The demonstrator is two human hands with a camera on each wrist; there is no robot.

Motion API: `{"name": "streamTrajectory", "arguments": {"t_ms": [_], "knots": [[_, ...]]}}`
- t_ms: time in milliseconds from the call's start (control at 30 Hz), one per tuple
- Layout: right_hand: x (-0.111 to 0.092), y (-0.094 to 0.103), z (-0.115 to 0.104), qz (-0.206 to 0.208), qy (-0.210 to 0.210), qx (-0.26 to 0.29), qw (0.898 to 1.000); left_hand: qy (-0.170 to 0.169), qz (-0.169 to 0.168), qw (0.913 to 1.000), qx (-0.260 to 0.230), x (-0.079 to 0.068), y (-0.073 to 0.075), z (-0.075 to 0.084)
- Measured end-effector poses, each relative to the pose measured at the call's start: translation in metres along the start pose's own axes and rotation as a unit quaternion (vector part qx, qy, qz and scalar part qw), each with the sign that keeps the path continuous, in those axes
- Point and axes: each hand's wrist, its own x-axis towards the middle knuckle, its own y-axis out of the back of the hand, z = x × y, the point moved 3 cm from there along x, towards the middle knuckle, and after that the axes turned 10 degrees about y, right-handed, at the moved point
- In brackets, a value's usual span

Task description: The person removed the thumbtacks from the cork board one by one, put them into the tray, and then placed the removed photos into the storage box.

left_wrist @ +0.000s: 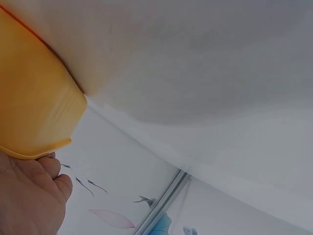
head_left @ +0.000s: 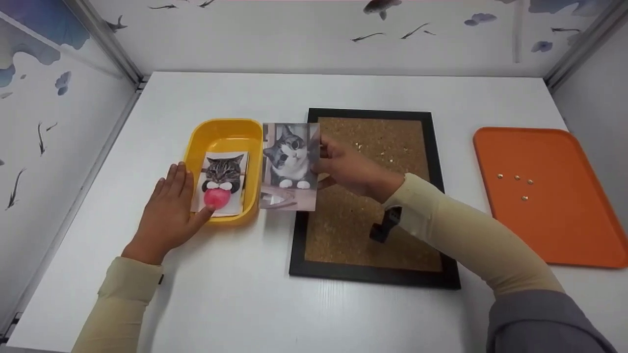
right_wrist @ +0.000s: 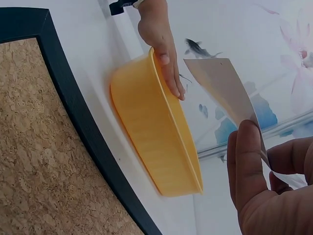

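Note:
My right hand [head_left: 351,166] pinches the right edge of a cat photo [head_left: 289,169], a grey-and-white cat with its head tilted. The photo is held up between the yellow tray [head_left: 261,147] and the cork board [head_left: 368,235], and its blank back faces the right wrist view. My left hand [head_left: 169,211] rests with straight fingers on the left rim of the yellow tray, the thumb reaching over its near left corner. Inside that tray lies another photo [head_left: 235,184], showing a tabby cat with a pink ball.
An orange tray [head_left: 554,220] at the right holds several small shiny pins [head_left: 517,177]. More small shiny pins [head_left: 391,160] show on the upper part of the black-framed cork board. White panels [head_left: 294,39] with fish drawings stand behind and left of the white table [head_left: 235,304].

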Motion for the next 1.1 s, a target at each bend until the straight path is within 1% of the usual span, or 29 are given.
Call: {"name": "streamTrajectory", "arguments": {"t_ms": [167,333,433,600,700,900,1100], "knots": [[0.011,-0.003,0.007,0.006,-0.006,0.018,1.000,0.000,0.001,1.0000,-0.001,0.000,0.000,0.000],[0.021,-0.003,0.013,0.018,-0.024,0.020,0.999,0.002,0.001,1.0000,0.001,0.000,0.002,0.000],[0.028,-0.003,0.016,0.029,-0.037,0.017,0.999,0.004,0.002,1.0000,-0.001,-0.001,0.002,0.000],[0.039,-0.001,0.016,0.039,-0.044,0.030,0.998,0.008,-0.002,1.0000,-0.004,0.000,0.001,0.001],[0.046,-0.004,0.015,0.032,-0.048,0.028,0.998,0.008,-0.007,0.9999,-0.004,-0.001,0.000,0.001],[0.060,-0.013,0.011,0.001,-0.059,0.018,0.998,0.011,-0.015,0.9998,-0.005,-0.001,0.001,0.000],[0.072,-0.021,0.011,-0.005,-0.070,0.018,0.997,0.011,-0.020,0.9997,-0.004,-0.002,0.002,0.000]]}}
